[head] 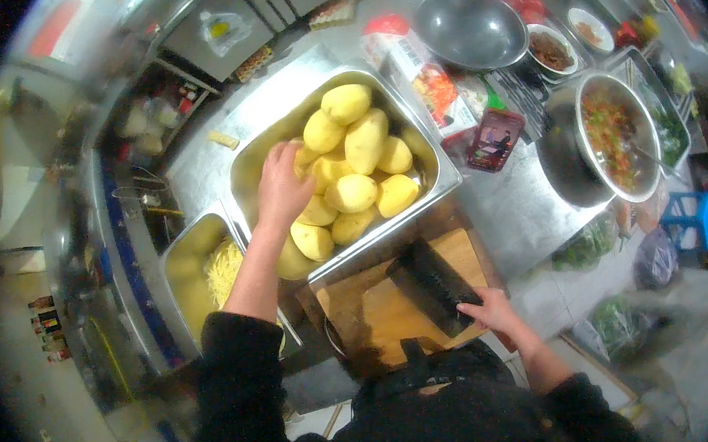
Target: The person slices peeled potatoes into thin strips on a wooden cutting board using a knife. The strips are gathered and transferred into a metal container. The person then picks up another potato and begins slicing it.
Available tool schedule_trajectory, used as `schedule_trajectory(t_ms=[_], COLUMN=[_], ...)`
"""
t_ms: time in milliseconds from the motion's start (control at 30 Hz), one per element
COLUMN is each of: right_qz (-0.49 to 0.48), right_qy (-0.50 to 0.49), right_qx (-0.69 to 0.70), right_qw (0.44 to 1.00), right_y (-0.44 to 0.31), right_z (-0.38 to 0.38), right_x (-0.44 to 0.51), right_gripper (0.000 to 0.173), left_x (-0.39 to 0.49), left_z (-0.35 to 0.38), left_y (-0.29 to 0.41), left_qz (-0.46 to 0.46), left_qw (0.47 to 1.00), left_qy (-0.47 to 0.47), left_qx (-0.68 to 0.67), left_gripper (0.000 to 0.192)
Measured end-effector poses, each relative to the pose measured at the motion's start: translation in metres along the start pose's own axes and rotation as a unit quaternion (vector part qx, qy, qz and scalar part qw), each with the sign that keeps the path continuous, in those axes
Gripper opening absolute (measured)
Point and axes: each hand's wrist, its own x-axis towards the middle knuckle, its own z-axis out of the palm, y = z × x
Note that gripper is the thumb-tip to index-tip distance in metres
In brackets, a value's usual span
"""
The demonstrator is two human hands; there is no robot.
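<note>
Several peeled potatoes (pixel 352 193) lie in a deep steel pan (pixel 387 225). My left hand (pixel 285 179) reaches over the pan's left side, its fingers on a potato at the left of the pile; whether they are closed around it is hidden. My right hand (pixel 489 310) grips the near right end of a wide dark cleaver (pixel 428 281), which is over a wooden cutting board (pixel 369 307). The handle is mostly hidden by the fingers. To the left, partly behind my left forearm, a smaller steel pan (pixel 182 274) holds shredded potato (pixel 224 267).
A phone (pixel 495 140) showing a picture leans by a printed box (pixel 437 92) right of the pan. Farther right stand a steel bowl of chopped vegetables (pixel 611 142), an empty-looking metal bowl (pixel 471 27) and a bowl of meat (pixel 551 50). A potato piece (pixel 223 139) lies on the steel counter (pixel 196 166).
</note>
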Motion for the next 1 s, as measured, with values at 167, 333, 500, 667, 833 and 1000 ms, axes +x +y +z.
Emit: schedule_trajectory(t_ms=[167,333,500,667,833,1000], right_qz=[0.021,0.005,0.002,0.023,0.011,0.002], right_qy=[-0.016,-0.007,0.003,-0.016,-0.022,-0.028], right_qx=[-0.003,0.014,0.008,0.029,0.020,0.019], right_qw=[1.000,1.000,1.000,0.999,1.000,0.999], right_y=[-0.004,-0.006,-0.006,-0.008,-0.011,-0.012], right_z=[-0.002,-0.001,-0.001,-0.002,-0.004,-0.004], right_x=[-0.001,-0.004,-0.003,-0.003,-0.004,-0.003], right_gripper=[0.033,0.033,0.033,0.036,0.032,0.029], left_x=[0.047,0.075,0.056,0.006,-0.018,-0.026], left_z=[0.032,0.033,0.014,-0.009,-0.024,-0.033], left_y=[0.025,0.012,-0.011,-0.017,-0.020,-0.034], left_qz=[-0.069,-0.080,-0.124,-0.322,-0.297,-0.296], left_qw=[0.997,0.986,0.904,0.690,0.680,0.699], left_qy=[-0.036,-0.146,-0.277,-0.249,-0.158,-0.090], left_qx=[0.027,-0.016,-0.300,-0.599,-0.651,-0.645], left_gripper=[0.067,0.072,0.057,0.048,0.051,0.055])
